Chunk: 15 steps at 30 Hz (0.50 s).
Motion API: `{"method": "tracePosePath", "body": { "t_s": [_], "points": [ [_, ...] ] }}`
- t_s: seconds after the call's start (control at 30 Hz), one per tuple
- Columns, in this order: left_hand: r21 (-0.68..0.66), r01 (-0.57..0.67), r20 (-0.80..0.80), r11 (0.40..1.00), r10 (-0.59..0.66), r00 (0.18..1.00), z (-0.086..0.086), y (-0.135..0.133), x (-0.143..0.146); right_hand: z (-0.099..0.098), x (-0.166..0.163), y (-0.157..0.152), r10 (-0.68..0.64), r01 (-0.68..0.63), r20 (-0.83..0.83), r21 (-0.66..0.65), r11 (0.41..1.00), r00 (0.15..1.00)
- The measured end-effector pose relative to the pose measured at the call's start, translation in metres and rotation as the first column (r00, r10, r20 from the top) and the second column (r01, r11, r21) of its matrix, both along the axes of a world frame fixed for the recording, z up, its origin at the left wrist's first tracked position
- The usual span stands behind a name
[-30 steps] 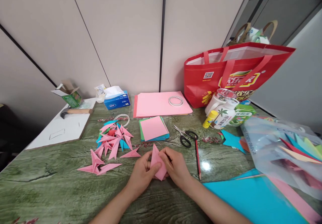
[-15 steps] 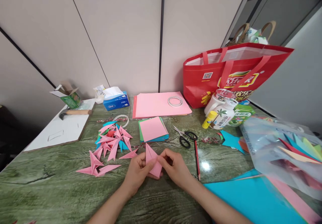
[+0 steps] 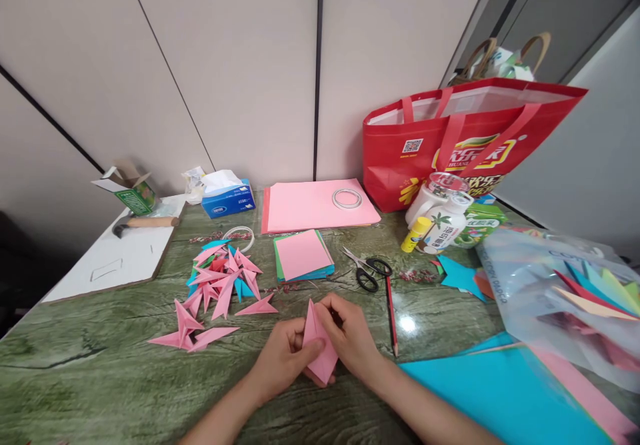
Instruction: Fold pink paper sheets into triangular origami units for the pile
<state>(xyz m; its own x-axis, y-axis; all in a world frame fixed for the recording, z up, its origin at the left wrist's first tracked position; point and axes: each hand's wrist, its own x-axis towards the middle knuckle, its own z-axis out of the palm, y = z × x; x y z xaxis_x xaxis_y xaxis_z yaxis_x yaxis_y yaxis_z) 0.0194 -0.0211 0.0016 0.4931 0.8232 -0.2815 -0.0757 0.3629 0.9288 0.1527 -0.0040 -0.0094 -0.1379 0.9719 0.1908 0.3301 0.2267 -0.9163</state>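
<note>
Between both hands is a pink piece of folded paper (image 3: 323,358), long and pointed, its tip facing away from me. My left hand (image 3: 287,355) grips its lower left side, thumb on top and fingers underneath. The fingers of my right hand (image 3: 347,332) pinch its upper right edge near the tip. Just beyond lies a stack of square paper (image 3: 304,255), pink on top with green and blue sheets below. To the left is a heap of folded paper pieces (image 3: 225,278), mostly pink with some blue and red.
Black-handled scissors (image 3: 367,268) and a red pencil (image 3: 391,315) lie to the right. A glue stick (image 3: 416,234) stands by white bottles and a red bag (image 3: 400,165). Large pink sheets (image 3: 310,208), a tissue box (image 3: 229,200) and a hammer (image 3: 145,224) are at the back. Blue paper (image 3: 500,392) lies front right.
Both hands have shifted slightly right and nearer to me with the folded paper. My right fingers have moved up along its edge towards the tip, and the paper looks narrower there.
</note>
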Motion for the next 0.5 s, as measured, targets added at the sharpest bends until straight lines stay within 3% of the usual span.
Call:
{"method": "tracePosePath", "body": {
  "t_s": [0.37, 0.5],
  "points": [
    [-0.005, 0.092, -0.079, 0.996, -0.092, 0.993, -0.0003, -0.0045, 0.0054, -0.0065, -0.0035, -0.0005, -0.05, 0.05, 0.005, -0.048, 0.998, 0.999],
    [0.001, 0.059, -0.061, 0.998, -0.059, 0.996, -0.0016, -0.0041, 0.005, -0.0073, -0.0052, 0.0022, -0.04, 0.036, -0.033, -0.113, 0.993, 0.999]
  ]
}}
